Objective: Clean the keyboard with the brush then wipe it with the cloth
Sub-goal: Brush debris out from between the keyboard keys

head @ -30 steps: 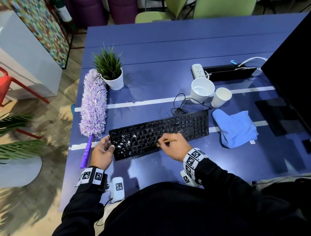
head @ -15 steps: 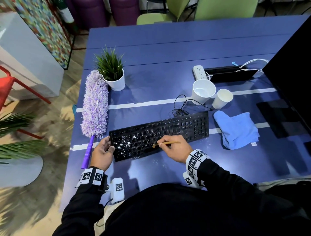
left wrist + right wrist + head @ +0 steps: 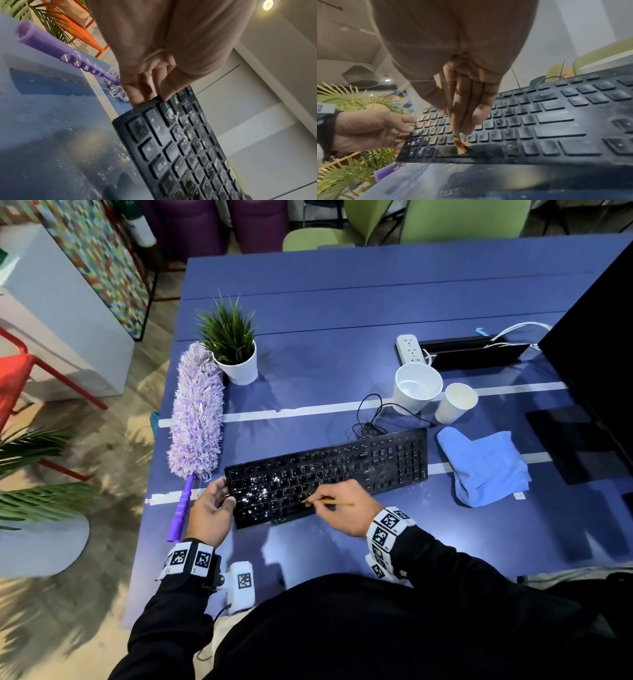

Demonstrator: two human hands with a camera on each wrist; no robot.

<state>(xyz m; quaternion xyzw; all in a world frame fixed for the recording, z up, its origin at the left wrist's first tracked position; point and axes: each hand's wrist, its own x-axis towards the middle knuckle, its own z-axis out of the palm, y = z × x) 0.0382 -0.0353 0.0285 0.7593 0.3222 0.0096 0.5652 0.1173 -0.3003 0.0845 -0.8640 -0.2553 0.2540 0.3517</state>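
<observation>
A right hand (image 3: pixel 346 508) pinches a thin brush (image 3: pixel 459 145) on a dusty keyboard (image 3: pixel 342 470); the left hand (image 3: pixel 210 510) grips its end.

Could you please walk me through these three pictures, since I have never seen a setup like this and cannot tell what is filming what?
No machine here: a person wears three cameras, one on the head and one on each wrist. The head view looks down at a blue table. On it lie a dusty black keyboard, a blue cloth, a purple duster, a potted plant and two white cups. The left wrist view looks along the left hand, which grips the keyboard's left end to steady it. The right wrist view looks along the right hand, which pinches a thin brush like a pen, its orange bristles on the bottom key row. White crumbs cover the keys at the left.
</observation>
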